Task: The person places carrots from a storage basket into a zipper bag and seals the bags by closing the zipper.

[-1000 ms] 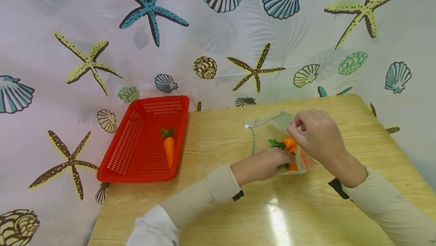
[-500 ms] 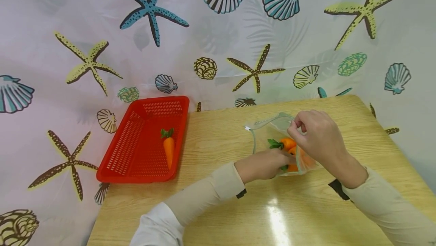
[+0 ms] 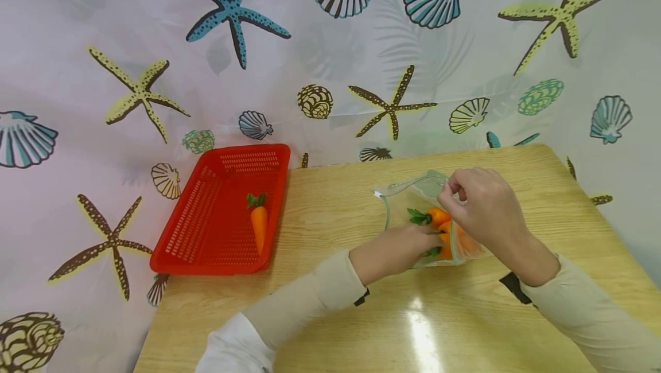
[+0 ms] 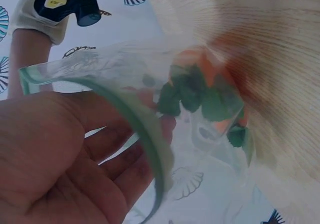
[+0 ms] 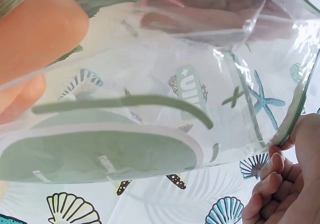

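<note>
A clear zip bag [image 3: 400, 204] lies on the wooden table [image 3: 335, 206] with several orange toy carrots [image 3: 438, 216] with green tops inside. My right hand [image 3: 480, 206] pinches the bag's upper rim and holds the mouth up. My left hand [image 3: 405, 244] reaches into the mouth, its fingers fairly straight and next to the carrots. In the left wrist view the fingers [image 4: 145, 149] lie inside the green-edged bag rim [image 4: 142, 119], close to the carrot leaves [image 4: 192, 91]. The right wrist view shows a carrot [image 5: 35, 33] through the bag wall [image 5: 150, 108] and my right fingers [image 5: 280, 184] on its edge.
A red perforated basket [image 3: 206, 218] stands at the table's left end with one toy carrot [image 3: 258, 225] in it. A curtain printed with shells and starfish [image 3: 232, 11] hangs behind. The table's right corner [image 3: 542, 152] is near my right arm.
My left hand has shifted slightly inside the bag's mouth toward the carrots. My right hand keeps its pinch on the rim in the same place.
</note>
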Motion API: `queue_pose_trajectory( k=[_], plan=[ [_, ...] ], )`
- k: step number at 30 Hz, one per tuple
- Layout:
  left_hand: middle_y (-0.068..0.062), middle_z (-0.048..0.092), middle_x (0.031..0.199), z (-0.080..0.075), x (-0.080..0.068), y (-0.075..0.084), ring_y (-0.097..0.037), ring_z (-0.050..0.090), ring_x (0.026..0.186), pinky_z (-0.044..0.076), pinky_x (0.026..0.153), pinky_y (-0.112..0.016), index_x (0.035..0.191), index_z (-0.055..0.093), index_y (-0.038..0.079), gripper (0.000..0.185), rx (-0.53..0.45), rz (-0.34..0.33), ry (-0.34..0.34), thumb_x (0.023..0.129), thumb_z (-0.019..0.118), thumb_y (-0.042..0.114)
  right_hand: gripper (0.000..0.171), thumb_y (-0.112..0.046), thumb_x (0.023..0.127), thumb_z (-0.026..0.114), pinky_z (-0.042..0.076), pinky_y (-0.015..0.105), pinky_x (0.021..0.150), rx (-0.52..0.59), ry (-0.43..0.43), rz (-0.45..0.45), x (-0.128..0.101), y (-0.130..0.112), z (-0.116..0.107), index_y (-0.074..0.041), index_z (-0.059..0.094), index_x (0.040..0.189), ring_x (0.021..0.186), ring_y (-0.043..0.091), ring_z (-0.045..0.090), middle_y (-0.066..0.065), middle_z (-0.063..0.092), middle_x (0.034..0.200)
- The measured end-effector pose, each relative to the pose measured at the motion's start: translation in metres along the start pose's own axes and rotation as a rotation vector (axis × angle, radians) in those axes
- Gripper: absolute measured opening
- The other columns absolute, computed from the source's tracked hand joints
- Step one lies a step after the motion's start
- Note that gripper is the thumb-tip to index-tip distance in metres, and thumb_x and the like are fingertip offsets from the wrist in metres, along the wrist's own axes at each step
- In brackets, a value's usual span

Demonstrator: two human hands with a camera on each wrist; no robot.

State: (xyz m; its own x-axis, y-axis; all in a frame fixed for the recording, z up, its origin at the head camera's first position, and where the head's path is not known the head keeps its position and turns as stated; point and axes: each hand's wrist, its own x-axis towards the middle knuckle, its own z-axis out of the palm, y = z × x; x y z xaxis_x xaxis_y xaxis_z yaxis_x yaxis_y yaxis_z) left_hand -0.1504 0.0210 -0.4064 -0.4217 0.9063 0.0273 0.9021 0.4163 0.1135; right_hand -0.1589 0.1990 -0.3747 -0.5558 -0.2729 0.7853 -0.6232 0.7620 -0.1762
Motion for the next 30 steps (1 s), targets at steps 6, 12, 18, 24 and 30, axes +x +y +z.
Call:
queue_pose_trajectory(
  k=[6, 12, 18, 24, 30],
  plan=[
    [0.005, 0.062, 0.105, -0.012, -0.018, 0.002, -0.005, 0.052, 0.084, 0.040, 0.071, -0.010, 0.112, 0.064, 0.013, 0.021, 0.004, -0.008, 0.042, 0.094, 0.054, 0.009, 0.013, -0.014, 0.075, 0.051, 0.033, 0.032, 0.051, -0.008, -0.003, -0.008, 0.000, 0.001, 0.000, -0.009, 0.052, 0.062, 0.049, 0.016, 0.038, 0.000, 0.045, 0.054],
    [0.003, 0.059, 0.114, -0.025, -0.043, 0.004, -0.006, 0.054, 0.100, 0.039, 0.083, -0.009, 0.121, 0.060, 0.012, 0.028, -0.104, -0.046, 0.088, 0.094, 0.053, 0.010, 0.017, -0.016, 0.077, 0.048, 0.034, 0.032, 0.049, -0.037, -0.001, -0.023, 0.002, 0.003, -0.003, -0.008, 0.053, 0.063, 0.049, 0.018, 0.040, 0.002, 0.047, 0.054],
    [0.004, 0.059, 0.113, -0.035, -0.069, 0.000, -0.003, 0.052, 0.097, 0.040, 0.083, -0.009, 0.119, 0.060, 0.012, 0.026, -0.140, -0.070, 0.280, 0.094, 0.050, 0.011, 0.021, -0.017, 0.079, 0.046, 0.033, 0.032, 0.047, -0.061, 0.018, -0.015, 0.002, 0.005, -0.004, -0.007, 0.051, 0.062, 0.049, 0.019, 0.040, 0.003, 0.046, 0.054],
    [0.003, 0.062, 0.108, -0.047, -0.095, -0.007, -0.006, 0.056, 0.098, 0.042, 0.085, -0.013, 0.111, 0.063, 0.011, 0.023, -0.184, -0.120, 0.496, 0.092, 0.051, 0.006, 0.028, -0.020, 0.083, 0.040, 0.033, 0.030, 0.047, -0.080, -0.007, -0.022, 0.004, 0.006, -0.006, -0.005, 0.051, 0.063, 0.048, 0.019, 0.038, 0.004, 0.045, 0.054],
    [-0.001, 0.059, 0.113, -0.055, -0.124, -0.024, -0.009, 0.055, 0.100, 0.044, 0.087, -0.016, 0.109, 0.062, 0.009, 0.021, -0.218, -0.241, 0.599, 0.090, 0.057, 0.003, 0.027, -0.021, 0.082, 0.042, 0.034, 0.031, 0.046, -0.055, 0.017, -0.025, 0.005, 0.008, -0.006, -0.005, 0.052, 0.062, 0.048, 0.018, 0.039, 0.003, 0.046, 0.054]
  ],
)
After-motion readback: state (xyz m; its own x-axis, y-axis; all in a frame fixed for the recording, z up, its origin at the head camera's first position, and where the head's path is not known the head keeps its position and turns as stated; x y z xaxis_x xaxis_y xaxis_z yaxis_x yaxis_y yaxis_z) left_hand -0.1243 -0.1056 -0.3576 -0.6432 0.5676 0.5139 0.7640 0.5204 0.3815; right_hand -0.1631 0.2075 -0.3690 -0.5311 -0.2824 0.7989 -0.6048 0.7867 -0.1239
